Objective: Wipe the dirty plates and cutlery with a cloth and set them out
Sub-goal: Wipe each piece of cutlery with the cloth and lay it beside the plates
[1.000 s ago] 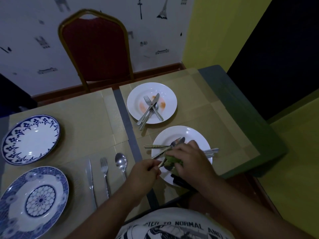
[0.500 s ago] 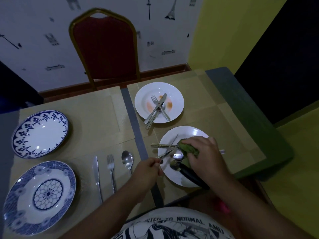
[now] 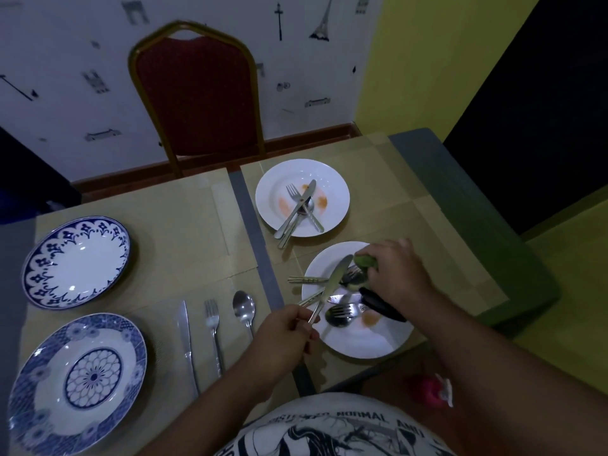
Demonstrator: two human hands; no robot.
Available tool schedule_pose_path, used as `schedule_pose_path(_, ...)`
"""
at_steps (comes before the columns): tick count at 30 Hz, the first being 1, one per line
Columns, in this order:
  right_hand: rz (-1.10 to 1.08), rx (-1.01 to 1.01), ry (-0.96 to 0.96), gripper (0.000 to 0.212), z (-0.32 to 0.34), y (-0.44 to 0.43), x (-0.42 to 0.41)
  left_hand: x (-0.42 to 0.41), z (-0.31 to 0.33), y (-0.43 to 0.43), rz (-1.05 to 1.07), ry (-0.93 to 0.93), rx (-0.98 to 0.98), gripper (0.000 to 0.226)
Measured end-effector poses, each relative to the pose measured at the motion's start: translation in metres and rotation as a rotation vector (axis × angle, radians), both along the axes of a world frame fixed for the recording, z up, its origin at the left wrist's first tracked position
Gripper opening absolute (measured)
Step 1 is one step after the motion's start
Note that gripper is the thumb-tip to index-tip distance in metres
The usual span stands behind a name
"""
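Fingers of the left hand [image 3: 283, 334] pinched round the handle of a slim steel table knife [image 3: 332, 284], blade slanting up and right over the near stained white plate [image 3: 362, 348]. Right hand [image 3: 394, 274] clutching a bunched green cloth [image 3: 366, 262] just past the blade tip — nearer hand, probably, for a wipe along that axis. Counted: four plates — this one, a far white plate [image 3: 339, 192] also dirty, two blue-patterned plates [image 3: 75, 261]; on the table [image 3: 184, 245] one laid knife [image 3: 186, 334], one fork [image 3: 214, 334], one spoon [image 3: 244, 307].

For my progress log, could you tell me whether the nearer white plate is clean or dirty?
Dirty: an orange smear shows on the nearer white plate.
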State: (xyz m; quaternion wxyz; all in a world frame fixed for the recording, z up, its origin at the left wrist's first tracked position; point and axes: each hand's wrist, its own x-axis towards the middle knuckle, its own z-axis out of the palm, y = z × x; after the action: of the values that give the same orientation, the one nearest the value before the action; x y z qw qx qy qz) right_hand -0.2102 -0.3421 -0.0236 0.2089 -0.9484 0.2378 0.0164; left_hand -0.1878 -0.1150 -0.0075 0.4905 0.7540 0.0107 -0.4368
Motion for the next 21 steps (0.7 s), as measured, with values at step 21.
schedule_pose_path(21, 0.143, -0.029, 0.022, 0.037, 0.007, 0.019, -0.005, -0.007, -0.015, 0.005, 0.051, 0.092, -0.002, 0.023)
